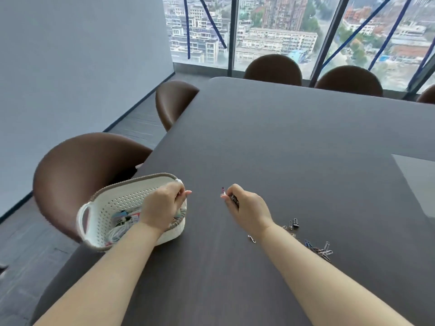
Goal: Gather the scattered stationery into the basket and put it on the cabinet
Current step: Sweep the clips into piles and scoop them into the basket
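A white perforated basket (110,208) with a brown woven rim stands on the dark bench (282,142), close to its left edge and beside a brown chair (77,175). The left hand (162,205) is above the right end of the basket, and its fingers are closed on the basket's right handle. Inside the basket I can see a white cord (116,232) and some small coloured things, but they are too small to tell what they are. The right hand (244,205) is held just above the bench, well apart from the basket, and it is closed narrowly around a small bunch of clips (231,198); one clip end shows above the fingertips. More paper clips and small binder clips (315,245) lie scattered on the bench, to the right of the right forearm and partly under it. One single clip (251,238) lies just to the left of this forearm. Other brown chairs stand around the bench, and behind them is a large window (294,31).
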A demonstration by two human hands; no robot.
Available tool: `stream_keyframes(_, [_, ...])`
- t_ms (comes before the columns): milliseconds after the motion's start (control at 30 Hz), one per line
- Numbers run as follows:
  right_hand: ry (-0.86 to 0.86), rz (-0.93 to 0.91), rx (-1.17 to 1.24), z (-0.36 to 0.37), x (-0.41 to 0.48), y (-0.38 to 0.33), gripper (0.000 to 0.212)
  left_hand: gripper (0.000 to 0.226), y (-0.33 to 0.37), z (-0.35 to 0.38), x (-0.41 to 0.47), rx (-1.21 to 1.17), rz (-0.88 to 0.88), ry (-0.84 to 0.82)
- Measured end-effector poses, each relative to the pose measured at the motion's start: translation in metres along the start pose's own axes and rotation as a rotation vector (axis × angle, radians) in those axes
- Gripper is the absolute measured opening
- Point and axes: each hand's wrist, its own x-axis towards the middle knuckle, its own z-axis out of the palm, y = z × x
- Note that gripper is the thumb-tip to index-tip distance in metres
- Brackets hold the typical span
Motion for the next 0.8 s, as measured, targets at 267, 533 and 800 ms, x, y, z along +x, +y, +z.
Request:
stream_keyframes(267, [-0.053,-0.192,0.014,0.072,0.04,-0.107,0.024,0.018,-0.093,-0.047,-0.028,0.003,-0.206,-0.218])
stream_keyframes(533, [-0.102,-0.169,-0.118,0.109,0.062,-0.124,0.018,0.018,-0.129,-0.062,-0.037,0.038,-0.061,-0.207])
stream_keyframes(800, [-0.219,-0.025,-0.341,0.124,0.06,-0.117,0.025,0.011,-0.131,-0.07,-0.045,0.094,-0.055,-0.194])
